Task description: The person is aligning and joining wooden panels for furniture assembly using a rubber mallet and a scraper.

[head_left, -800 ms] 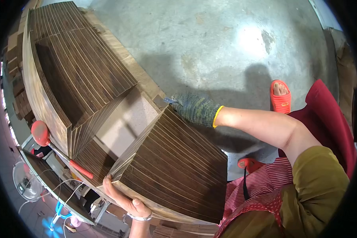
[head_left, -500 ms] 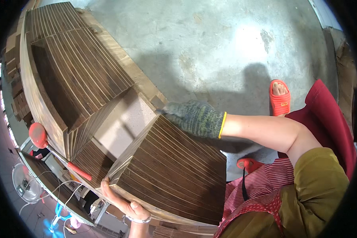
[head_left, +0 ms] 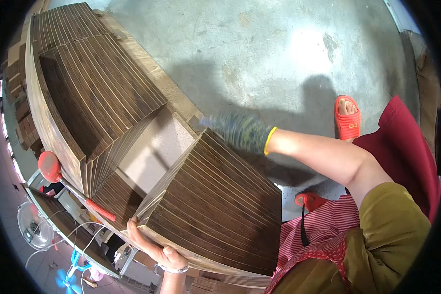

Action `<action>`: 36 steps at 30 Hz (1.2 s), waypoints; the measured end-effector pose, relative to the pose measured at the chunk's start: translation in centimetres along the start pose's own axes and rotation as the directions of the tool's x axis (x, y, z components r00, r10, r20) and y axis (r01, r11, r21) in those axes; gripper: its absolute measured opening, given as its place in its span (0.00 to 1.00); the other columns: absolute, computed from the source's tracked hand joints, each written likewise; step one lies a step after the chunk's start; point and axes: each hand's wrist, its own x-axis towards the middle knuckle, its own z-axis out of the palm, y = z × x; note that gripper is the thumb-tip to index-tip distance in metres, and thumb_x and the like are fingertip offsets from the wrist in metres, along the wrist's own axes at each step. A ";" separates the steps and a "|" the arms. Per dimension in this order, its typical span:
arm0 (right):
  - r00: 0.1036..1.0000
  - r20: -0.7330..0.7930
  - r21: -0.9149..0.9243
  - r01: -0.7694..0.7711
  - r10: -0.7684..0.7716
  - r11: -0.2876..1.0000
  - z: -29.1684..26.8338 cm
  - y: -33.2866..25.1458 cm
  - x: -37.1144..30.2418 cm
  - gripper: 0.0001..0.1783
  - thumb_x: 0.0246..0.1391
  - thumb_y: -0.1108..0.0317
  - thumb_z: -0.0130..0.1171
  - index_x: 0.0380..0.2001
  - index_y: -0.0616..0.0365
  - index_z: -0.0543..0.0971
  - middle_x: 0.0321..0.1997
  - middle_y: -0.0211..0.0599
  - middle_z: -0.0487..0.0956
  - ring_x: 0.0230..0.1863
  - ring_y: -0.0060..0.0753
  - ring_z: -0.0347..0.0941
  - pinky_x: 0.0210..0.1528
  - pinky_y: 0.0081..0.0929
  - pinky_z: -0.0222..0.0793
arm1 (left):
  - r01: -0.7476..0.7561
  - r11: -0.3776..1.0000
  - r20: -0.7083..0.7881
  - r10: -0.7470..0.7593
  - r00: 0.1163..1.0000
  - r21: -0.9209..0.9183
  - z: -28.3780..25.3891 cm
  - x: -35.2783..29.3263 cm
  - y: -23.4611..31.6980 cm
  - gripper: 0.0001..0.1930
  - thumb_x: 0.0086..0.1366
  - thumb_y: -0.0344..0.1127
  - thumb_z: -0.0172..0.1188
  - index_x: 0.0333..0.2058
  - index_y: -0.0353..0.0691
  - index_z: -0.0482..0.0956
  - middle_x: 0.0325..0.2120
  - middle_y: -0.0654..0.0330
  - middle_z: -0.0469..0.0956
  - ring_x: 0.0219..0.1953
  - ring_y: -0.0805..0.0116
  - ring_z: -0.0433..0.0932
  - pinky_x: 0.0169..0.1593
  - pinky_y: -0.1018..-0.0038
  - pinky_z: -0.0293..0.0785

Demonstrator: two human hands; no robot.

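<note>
A grey concrete floor is seen, with a bright patch of light and dark shadows on it. A long wooden bench runs along it, and dark striped wood boards are stacked on the bench.

The near stack of boards is held from both sides. The left hand is bare and is pressed flat against the stack's near edge, fingers spread. The right hand wears a knitted glove and is laid against the stack's far edge. It is blurred, so its fingers cannot be told apart.

A bigger far stack lies toward the bench's far end, with a gap between the two stacks. A red mallet is propped beside the far stack. A small fan is seen at the lower left.

Orange sandals are worn. One foot is mostly hidden behind the striped apron.
</note>
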 end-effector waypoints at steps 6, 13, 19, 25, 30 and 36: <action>0.931 0.345 -0.014 -0.121 0.118 0.993 -2.2 -1.8 2.7 0.16 0.56 0.65 0.44 0.46 0.55 0.73 0.44 0.48 0.75 0.44 0.48 0.72 0.43 0.38 0.70 | 0.010 1.000 0.005 -0.010 1.000 -0.019 -0.3 -0.1 -0.2 0.42 0.63 0.62 0.35 0.59 0.26 0.49 0.56 0.42 0.56 0.59 0.50 0.54 0.61 0.56 0.44; 0.904 0.377 -0.140 0.270 -0.201 0.953 -2.2 -2.6 2.5 0.28 0.56 0.72 0.43 0.61 0.51 0.58 0.52 0.51 0.70 0.49 0.42 0.70 0.48 0.35 0.68 | 0.072 0.997 0.063 -0.072 0.995 -0.004 -0.6 -0.3 -0.1 0.45 0.60 0.66 0.35 0.62 0.30 0.44 0.60 0.46 0.49 0.63 0.56 0.49 0.63 0.61 0.41; 0.946 0.321 0.202 -0.023 -0.044 0.979 -3.6 -6.9 2.3 0.17 0.59 0.63 0.42 0.50 0.53 0.71 0.41 0.46 0.77 0.42 0.44 0.74 0.46 0.34 0.70 | -0.029 0.999 0.001 0.029 1.000 -0.014 0.1 0.0 -0.3 0.42 0.63 0.62 0.35 0.59 0.25 0.49 0.56 0.42 0.56 0.58 0.50 0.55 0.60 0.57 0.47; 0.852 0.487 0.031 -0.236 0.192 0.971 -3.0 -6.0 3.4 0.23 0.54 0.68 0.46 0.54 0.62 0.67 0.47 0.53 0.74 0.45 0.47 0.73 0.50 0.35 0.68 | -0.038 0.999 -0.010 0.039 0.999 0.020 0.2 0.3 0.1 0.42 0.61 0.61 0.39 0.58 0.23 0.51 0.55 0.40 0.57 0.58 0.48 0.56 0.61 0.56 0.47; 0.914 -0.063 0.055 0.405 -0.401 0.913 -3.6 -8.2 3.1 0.24 0.49 0.70 0.46 0.50 0.70 0.67 0.47 0.57 0.73 0.44 0.45 0.74 0.44 0.37 0.70 | -0.021 0.998 0.038 0.019 0.999 0.064 -0.4 0.5 0.6 0.44 0.62 0.64 0.33 0.59 0.24 0.50 0.57 0.41 0.55 0.59 0.50 0.55 0.62 0.60 0.45; 0.903 0.402 0.195 0.077 -0.151 0.978 -5.7 -14.8 4.4 0.21 0.48 0.70 0.46 0.47 0.68 0.69 0.35 0.54 0.77 0.35 0.48 0.76 0.37 0.41 0.71 | -0.032 0.997 0.013 0.031 0.999 0.072 -0.6 0.0 0.2 0.42 0.62 0.61 0.36 0.59 0.25 0.51 0.57 0.42 0.55 0.60 0.49 0.54 0.62 0.60 0.44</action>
